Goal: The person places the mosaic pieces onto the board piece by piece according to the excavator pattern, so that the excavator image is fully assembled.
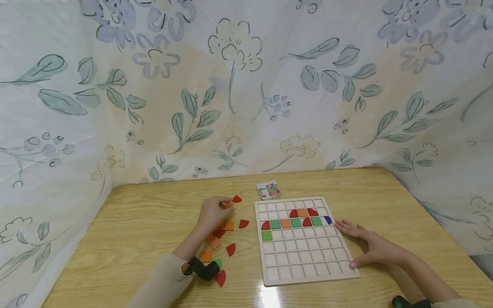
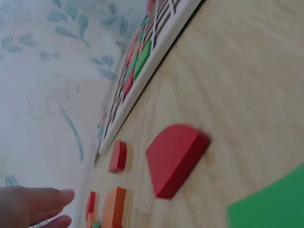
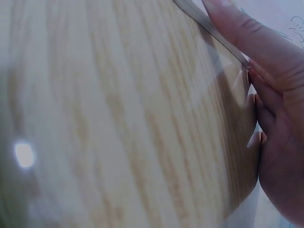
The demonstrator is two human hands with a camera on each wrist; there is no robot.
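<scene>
My left hand (image 1: 212, 212) hovers over loose pieces at the board's left, thumb and forefinger apart above an orange piece (image 1: 228, 205). In the left wrist view its fingers (image 2: 40, 202) look nearly straight, with nothing seen between them. A red quarter-circle piece (image 1: 236, 199) lies just past the fingertips. My right hand (image 1: 371, 247) rests along the right edge of the white grid board (image 1: 304, 256), fingers spread and thumb at its lower corner. In the grid sit red, green and orange pieces, plus a blue piece (image 1: 328, 220) at the right end of the row.
A small pattern card (image 1: 268, 189) lies behind the board. More red quarter-circles (image 1: 230, 249), orange squares (image 1: 206, 256) and a green piece (image 1: 217, 263) are scattered near my left forearm. A flowered cloth (image 1: 246, 107) hangs behind the wooden table (image 1: 146, 222).
</scene>
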